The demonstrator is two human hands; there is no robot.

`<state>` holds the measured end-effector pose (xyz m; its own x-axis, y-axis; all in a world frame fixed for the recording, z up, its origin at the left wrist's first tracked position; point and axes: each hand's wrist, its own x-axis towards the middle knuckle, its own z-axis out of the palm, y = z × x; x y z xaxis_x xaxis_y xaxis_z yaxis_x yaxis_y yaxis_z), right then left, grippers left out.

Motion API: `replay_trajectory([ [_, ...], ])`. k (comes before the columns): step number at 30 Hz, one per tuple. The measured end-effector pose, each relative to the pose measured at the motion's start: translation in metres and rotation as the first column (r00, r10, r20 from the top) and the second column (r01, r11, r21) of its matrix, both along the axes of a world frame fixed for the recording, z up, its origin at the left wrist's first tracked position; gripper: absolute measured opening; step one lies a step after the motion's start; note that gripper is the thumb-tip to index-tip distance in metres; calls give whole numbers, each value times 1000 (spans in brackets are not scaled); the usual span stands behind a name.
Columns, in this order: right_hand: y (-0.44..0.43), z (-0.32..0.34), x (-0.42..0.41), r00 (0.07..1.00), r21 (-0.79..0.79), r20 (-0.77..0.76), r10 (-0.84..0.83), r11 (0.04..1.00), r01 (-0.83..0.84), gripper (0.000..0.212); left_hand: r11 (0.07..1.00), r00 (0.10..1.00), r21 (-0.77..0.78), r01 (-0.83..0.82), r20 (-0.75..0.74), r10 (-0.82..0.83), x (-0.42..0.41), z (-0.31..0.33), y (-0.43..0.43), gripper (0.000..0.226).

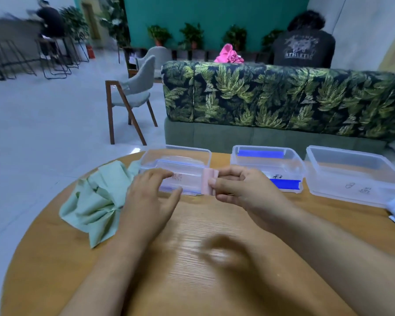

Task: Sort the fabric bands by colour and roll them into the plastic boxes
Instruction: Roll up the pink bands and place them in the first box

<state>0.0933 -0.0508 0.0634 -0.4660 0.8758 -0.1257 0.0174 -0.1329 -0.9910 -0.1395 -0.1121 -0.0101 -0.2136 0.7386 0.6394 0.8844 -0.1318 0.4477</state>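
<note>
Pinching a pink band [209,182] between thumb and fingers of the right hand [240,188], keeping the left hand [151,197] relaxed with fingers apart just beside it, both hovering before a plastic box [192,156]

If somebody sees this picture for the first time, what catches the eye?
First, the two hands at the middle: the right hand pinches a pale pink fabric band, and the left hand is open beside it, at the leftmost clear plastic box. Then the crumpled pale green cloth on the left of the round wooden table, and the blue strips at the middle clear box.
</note>
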Motion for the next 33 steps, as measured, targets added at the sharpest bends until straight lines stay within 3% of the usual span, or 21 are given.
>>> replay_trajectory([
  [3,28,11,-43,998,76,53,24,997,-28,6,972,972,-42,-232,-43,230,-22,-2,7,42],
  [7,76,19,-110,984,111,166,-65,993,47,11,909,923,-159,-385,-76,377,-37,-11,8,42],
  [14,120,-2,-192,884,-1,461,-77,996,87,20,859,922,-337,-386,-162,351,-32,-17,16,68],
  [19,129,-13,-216,806,-31,583,-106,988,153,35,835,903,-352,-423,-236,358,-37,-26,22,79],
  [30,129,-22,-244,713,58,684,-153,986,156,3,821,897,-363,-440,-221,382,-34,-21,22,74],
  [33,127,-24,-245,701,65,696,-157,986,156,9,823,903,-373,-429,-206,378,-34,-19,21,74],
])
